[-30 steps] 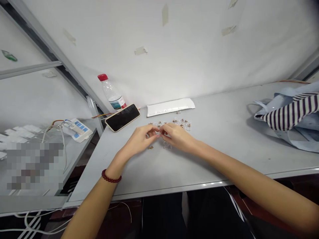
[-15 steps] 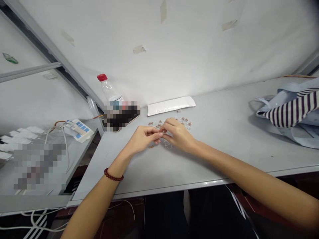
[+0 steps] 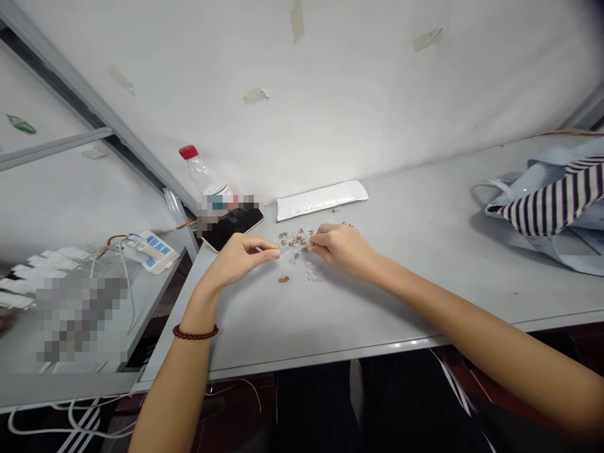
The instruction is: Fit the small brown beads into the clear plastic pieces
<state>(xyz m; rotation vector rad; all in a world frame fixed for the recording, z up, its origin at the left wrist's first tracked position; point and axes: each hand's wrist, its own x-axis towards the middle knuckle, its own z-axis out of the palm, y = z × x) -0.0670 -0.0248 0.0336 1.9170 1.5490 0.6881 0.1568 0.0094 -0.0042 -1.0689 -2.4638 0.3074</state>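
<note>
Against a white wall [image 3: 349, 126], a pale grey worktop [image 3: 425, 220] carries a loose spread of tiny clear and copper-coloured pieces [image 3: 300, 240], set back toward its far edge. At the left side of the spread is the left hand [image 3: 233, 261], thumb and fingertips drawn close together; whether anything is pinched there cannot be told. The right hand [image 3: 345, 248] bends over the right part of the spread, its fingers gathered inward, and it too may or may not have hold of a piece. With pieces so small and crowded, a fingertip could nudge neighbours aside or pick up two at once, and a loose pinch could let one drop. The clear parts, pale against grey, would be easy to overlook, and the right hand hides some of the spread. A low sweep of the right forearm could also drag stray bits toward the near edge. The pieces look glassy and colourless, many with a shiny coppery part, lying at mixed angles; their exact shape is too small to make out. Just nearer the front edge sit a patch of clear pieces [image 3: 314, 272] and some brown bits [image 3: 284, 279]. Beyond, a flat white packet [image 3: 322, 200] lies along the far edge, a dark phone [image 3: 233, 228] and a red-capped bottle [image 3: 206, 179] by the far left corner, and a striped bag [image 3: 547, 207] toward the right.
</note>
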